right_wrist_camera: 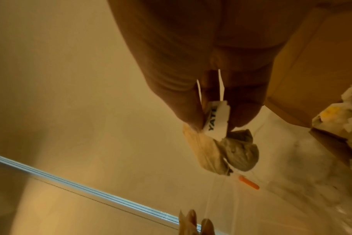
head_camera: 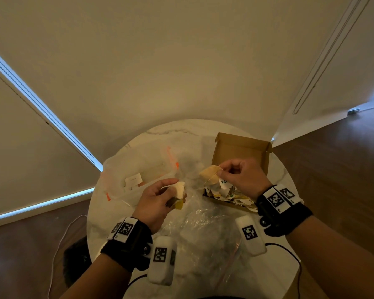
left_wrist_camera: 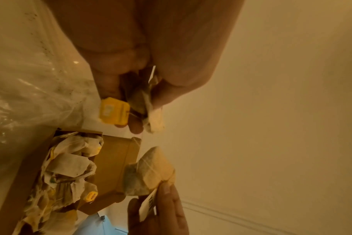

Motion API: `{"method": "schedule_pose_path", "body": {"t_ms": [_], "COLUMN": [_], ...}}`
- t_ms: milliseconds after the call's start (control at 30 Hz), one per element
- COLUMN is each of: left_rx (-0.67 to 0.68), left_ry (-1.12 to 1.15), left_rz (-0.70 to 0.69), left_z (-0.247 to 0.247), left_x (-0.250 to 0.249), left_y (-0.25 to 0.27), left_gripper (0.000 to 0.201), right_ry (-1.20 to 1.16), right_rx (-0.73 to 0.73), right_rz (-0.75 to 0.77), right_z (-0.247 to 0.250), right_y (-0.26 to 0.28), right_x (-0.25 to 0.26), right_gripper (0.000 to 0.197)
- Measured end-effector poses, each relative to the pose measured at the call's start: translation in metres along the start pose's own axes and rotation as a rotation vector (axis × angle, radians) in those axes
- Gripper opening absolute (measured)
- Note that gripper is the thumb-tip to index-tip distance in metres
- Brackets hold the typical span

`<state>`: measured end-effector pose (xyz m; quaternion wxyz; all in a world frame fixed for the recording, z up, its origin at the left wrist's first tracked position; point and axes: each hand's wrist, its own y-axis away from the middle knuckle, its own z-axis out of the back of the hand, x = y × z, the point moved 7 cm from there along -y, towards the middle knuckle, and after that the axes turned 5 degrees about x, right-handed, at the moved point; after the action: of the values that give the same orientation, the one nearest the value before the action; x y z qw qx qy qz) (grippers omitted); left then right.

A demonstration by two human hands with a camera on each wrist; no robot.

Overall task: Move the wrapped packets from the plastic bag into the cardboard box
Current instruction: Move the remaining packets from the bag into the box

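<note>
right hand (head_camera: 242, 176) pinches packet (head_camera: 209, 176) | beside cardboard box (head_camera: 242, 147)

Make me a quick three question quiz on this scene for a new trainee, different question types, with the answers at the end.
1. True or false: the cardboard box is empty.
2. Multiple choice: what does the right hand hold? A) a tea bag with a white tag, B) a pair of scissors, C) nothing.
3. Fill in: the tag on the tea bag in the left hand is coloured ____.

Key:
1. False; tea bags already lie in it.
2. A; it pinches the tea bag and white tag.
3. Yellow; see the yellow tag.
</note>
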<state>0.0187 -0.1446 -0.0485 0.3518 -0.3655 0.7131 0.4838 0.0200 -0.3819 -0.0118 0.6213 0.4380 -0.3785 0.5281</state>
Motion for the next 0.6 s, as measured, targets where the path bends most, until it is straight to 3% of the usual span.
{"method": "schedule_pose_path", "body": {"t_ms": [367,433,533,600], "left_rx": [-0.151,-0.180,-0.160,-0.122], "left_ry": [0.171,0.108,-0.038,-0.255], "left_rz": [-0.113,-0.097,-0.050,-0.075], "left_z": [0.025,0.027,0.021,0.011], "left_x": [-0.008,-0.013,-0.017,-0.022], "left_y": [-0.008,-0.006,-0.004,-0.004], "left_gripper": [0.030,0.035,0.025,0.031], "right_ry": [-0.023,-0.027,-0.012,0.021], "right_rx": [-0.017,-0.003,0.023,0.071], "right_rz": [-0.019,-0.011,0.029,0.048], "right_z": [0.006,0.005,0.001,-0.004], "right_y": [0.004,0.006,0.007,0.007], "right_x": [-0.004,-0.001,0.006,0.009], "right_gripper": [0.005,0.003,0.006,0.006]}}
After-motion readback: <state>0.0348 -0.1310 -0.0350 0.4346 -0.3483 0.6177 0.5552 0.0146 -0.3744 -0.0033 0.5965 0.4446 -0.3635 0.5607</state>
